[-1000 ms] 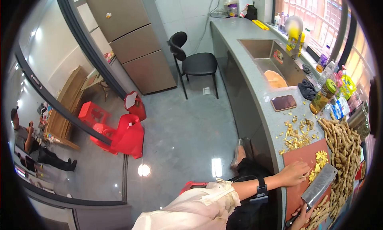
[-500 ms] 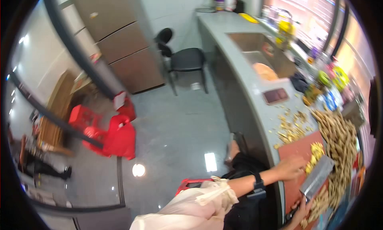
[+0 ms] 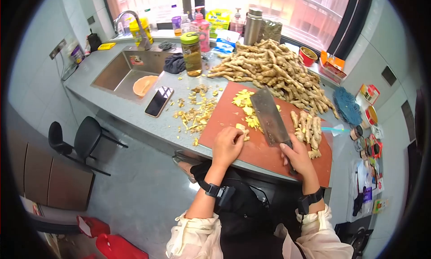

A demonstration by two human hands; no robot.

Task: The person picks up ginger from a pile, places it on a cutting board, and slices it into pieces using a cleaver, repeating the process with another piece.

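Ginger piece (image 3: 242,132) lies on the reddish-brown cutting board (image 3: 221,116), close to its near-left side. From my remote post I read the edges first: the board's near side runs along the front of the grey countertop (image 3: 130,97). Its far side is crowded by a large heap of whole ginger roots (image 3: 274,63); scraps of peel (image 3: 197,117) spread beside its left side. I count 1 smartphone (image 3: 159,102) past the scraps, near the sink (image 3: 112,72). Bare board shows in 2 places: left of the slices, and in front, between the hands.

Appearance: the piece is pale yellow, knobbly and short. Ginger slices (image 3: 244,102) beyond it are brighter yellow, loosely heaped against the cleaver (image 3: 269,117), whose broad grey blade points away from me. More tan root pieces (image 3: 307,129) sit on the board to the cleaver's right.

Grip: I see the left hand (image 3: 227,144) with fingers curled, their tips at the piece; I cannot tell whether they pinch it or only rest against it. Right hand (image 3: 296,155) is wrapped around the cleaver's dark handle. The piece lies between the 2 hands, just beside the left, apart from the blade.
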